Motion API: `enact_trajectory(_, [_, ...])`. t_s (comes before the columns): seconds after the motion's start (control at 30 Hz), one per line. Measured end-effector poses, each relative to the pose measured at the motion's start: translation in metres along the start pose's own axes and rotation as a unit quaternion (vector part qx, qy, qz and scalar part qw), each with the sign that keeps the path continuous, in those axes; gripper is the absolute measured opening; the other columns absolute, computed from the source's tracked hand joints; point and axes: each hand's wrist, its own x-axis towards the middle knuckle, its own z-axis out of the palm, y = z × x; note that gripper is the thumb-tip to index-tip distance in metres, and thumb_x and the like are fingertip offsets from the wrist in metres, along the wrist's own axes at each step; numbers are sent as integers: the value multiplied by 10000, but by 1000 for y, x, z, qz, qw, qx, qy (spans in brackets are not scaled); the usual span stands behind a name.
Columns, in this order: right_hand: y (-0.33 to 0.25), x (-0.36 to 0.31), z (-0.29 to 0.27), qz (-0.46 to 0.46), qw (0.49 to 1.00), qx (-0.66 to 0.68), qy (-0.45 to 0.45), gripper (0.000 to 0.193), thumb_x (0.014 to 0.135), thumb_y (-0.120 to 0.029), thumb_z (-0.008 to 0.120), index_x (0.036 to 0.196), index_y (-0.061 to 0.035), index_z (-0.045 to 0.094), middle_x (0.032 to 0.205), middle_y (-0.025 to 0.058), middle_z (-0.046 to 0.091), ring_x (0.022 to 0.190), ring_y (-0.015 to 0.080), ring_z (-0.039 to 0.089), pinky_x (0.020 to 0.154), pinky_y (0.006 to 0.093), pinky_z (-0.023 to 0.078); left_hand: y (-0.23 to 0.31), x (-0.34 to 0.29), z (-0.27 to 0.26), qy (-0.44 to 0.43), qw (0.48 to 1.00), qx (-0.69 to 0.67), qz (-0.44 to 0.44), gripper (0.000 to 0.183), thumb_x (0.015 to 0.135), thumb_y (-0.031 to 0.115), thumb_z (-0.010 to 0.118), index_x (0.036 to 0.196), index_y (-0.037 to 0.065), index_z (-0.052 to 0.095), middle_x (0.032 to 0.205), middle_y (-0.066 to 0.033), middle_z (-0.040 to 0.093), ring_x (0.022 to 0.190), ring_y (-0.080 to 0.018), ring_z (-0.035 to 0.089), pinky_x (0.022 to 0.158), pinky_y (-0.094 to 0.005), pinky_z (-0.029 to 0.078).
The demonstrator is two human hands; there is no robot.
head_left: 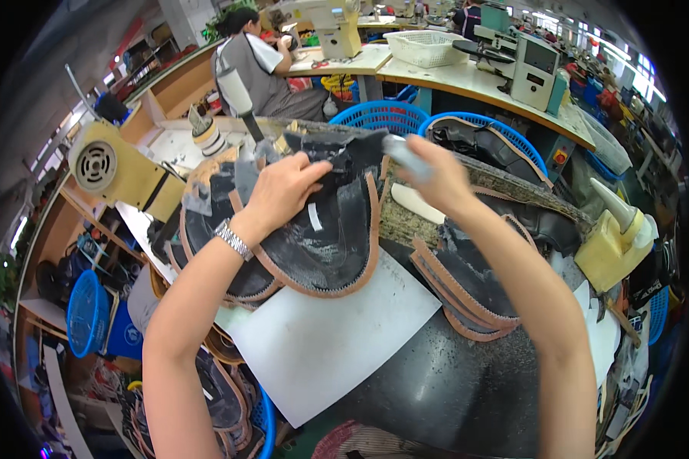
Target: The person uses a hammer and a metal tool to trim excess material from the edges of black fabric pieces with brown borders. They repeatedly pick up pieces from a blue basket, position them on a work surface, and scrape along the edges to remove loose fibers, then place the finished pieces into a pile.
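A black shoe upper (321, 237) with a tan toothed edge lies before me, overlapping the white board (337, 344). My left hand (287, 191), with a metal watch band at its wrist, rests on it, fingers curled against its far part. To the right, my right hand (444, 180) is closed around a grey, rounded tool (407, 157); motion blur hides its exact kind. The tool is near the upper's far right edge; whether they touch is unclear. More black uppers (226, 260) lie under and left of this one, and another stack (475, 287) sits to the right.
A yellowish bottle (612, 245) with a pointed nozzle stands at the right. A beige machine (119, 164) is on the left. Blue baskets (379, 115) stand beyond the bench. Farther back, a co-worker (256, 73) sits at a table with a white basket (425, 47).
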Motion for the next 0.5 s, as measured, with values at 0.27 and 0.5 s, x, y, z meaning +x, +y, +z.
enact_trajectory(0.27, [-16, 73, 65, -86, 975, 0, -205, 374, 738, -209, 704, 1071, -119, 559, 1007, 155, 647, 1016, 344, 591, 825, 451, 466, 5, 3, -14, -8, 997, -25, 76, 138, 654, 28, 641, 746, 35, 539, 936, -117, 530, 951, -304, 530, 773, -400, 452])
enact_trajectory(0.5, [9, 62, 76, 81, 994, -38, -67, 316, 755, -180, 679, 1015, -95, 523, 995, 181, 638, 935, 380, 609, 781, 480, 473, 71, -79, -64, -111, 972, -77, 190, 197, 637, 91, 631, 765, -6, 516, 1069, -203, 611, 937, -317, 636, 768, -382, 551])
